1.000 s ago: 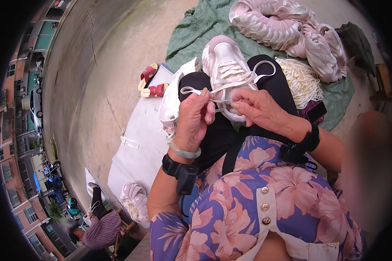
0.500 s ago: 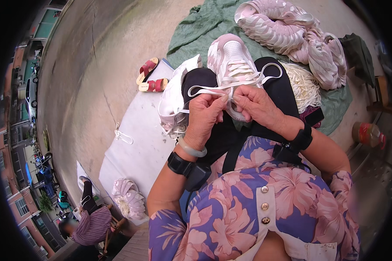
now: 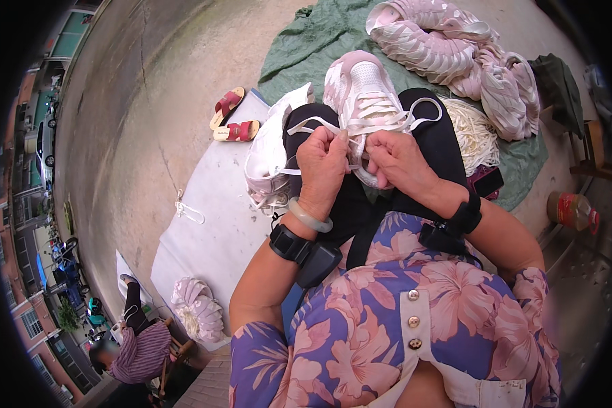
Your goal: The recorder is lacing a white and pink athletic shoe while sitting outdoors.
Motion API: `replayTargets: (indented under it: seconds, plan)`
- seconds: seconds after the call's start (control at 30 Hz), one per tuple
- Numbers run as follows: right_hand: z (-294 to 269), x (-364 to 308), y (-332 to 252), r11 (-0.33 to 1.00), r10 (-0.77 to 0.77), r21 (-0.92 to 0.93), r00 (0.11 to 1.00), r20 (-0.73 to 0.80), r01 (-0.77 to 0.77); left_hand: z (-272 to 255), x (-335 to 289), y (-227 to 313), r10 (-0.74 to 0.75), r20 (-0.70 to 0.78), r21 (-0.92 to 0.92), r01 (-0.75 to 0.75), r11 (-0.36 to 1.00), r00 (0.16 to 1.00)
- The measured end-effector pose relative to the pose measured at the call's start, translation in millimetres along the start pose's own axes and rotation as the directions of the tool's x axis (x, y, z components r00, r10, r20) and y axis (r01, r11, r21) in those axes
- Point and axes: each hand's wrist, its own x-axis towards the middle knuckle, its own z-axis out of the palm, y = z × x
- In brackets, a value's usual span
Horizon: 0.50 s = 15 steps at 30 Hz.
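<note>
A pink-and-white sneaker rests between my knees, its toe pointing away from me. White shoelace zigzags over its tongue, with a loose loop out to each side. At the left edge of the shoe's opening, my left hand is closed in a pinch on the shoelace. My right hand is closed too, its curled fingers gripping the sneaker at the right edge of the opening. Its fingertips are partly hidden, so whether lace is also in them cannot be seen.
White-and-pink shoes lie left of my knee. A pile of cream laces and a phone are at my right. Strung shoe parts lie on green cloth. Red sandals stand left; a person sits lower left.
My left hand has moved slightly left, away from my right hand, with the lace in its fingers. The right hand stays at the shoe's opening, fingers more curled.
</note>
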Motion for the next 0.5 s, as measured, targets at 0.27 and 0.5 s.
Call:
replayTargets:
  seconds: [0.27,0.5]
  plan:
    - [7.1,6.5,2.8,0.999,0.044,0.013,0.999,-0.027,-0.044,1.7,3.3,-7.2,0.007,-0.054,0.024,-0.005,1.000,0.998]
    - [12.2,7.1,6.3,0.998,-0.015,0.056,0.999,-0.043,0.017,11.2,1.1,-14.3,0.462,-0.059,0.489,-0.378,0.786,0.885]
